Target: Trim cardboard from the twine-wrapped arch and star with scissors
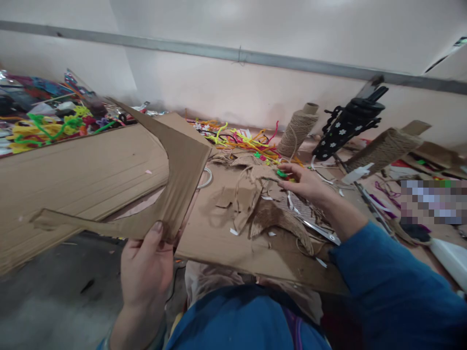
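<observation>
My left hand (pixel 148 260) pinches a cardboard offcut (pixel 178 165) by its lower corner, thumb on top. The offcut has a deep curved cut-out and two long tapering arms, and is raised over the work surface. Over the pile at the right is my right hand (pixel 306 182), its thumb and fingers apart beside a small green fuzzy piece (pixel 281 173). A twine-covered piece (pixel 263 172) lies at its fingertips; I see no firm grip on it. Nearer me lie a curved twine-covered piece (pixel 279 218) and scissors (pixel 319 229).
A cardboard sheet (pixel 91 175) spans the left, and another cardboard board (pixel 215 243) lies before me. Behind stand twine cones (pixel 297 131) and a black flowered holder (pixel 339 129). Colourful pipe cleaners (pixel 244 138) lie along the wall. A white-nozzled bottle (pixel 357 173) is at the right.
</observation>
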### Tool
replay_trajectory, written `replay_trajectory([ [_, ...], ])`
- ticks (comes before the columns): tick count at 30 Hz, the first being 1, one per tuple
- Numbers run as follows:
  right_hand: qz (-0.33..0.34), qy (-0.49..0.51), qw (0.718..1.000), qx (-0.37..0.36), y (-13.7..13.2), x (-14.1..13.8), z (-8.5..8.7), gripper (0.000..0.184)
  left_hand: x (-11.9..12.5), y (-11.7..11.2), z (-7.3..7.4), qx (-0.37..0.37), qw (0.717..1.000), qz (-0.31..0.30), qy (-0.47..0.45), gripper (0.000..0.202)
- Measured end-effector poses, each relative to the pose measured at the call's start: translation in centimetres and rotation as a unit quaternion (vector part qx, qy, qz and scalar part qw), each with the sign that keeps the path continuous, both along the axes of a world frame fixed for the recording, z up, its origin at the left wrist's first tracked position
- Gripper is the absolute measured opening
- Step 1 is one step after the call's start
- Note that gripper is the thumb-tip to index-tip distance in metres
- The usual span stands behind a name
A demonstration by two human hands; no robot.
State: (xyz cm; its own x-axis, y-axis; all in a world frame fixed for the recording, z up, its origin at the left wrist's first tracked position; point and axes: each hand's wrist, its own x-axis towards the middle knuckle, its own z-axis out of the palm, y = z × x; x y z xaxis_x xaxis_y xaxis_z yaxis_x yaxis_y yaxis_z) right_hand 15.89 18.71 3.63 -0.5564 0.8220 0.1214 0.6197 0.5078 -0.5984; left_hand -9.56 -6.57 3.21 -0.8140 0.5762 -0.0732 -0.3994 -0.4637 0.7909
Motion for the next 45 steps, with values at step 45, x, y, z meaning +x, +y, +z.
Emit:
replay_trajectory([
  [45,-0.157,0.516,0.841,-0.022,3.9,2.7,3.3,0.033,2.7,4.8,1.8,-0.085,0.983,-0.163,0.009,0.027],
])
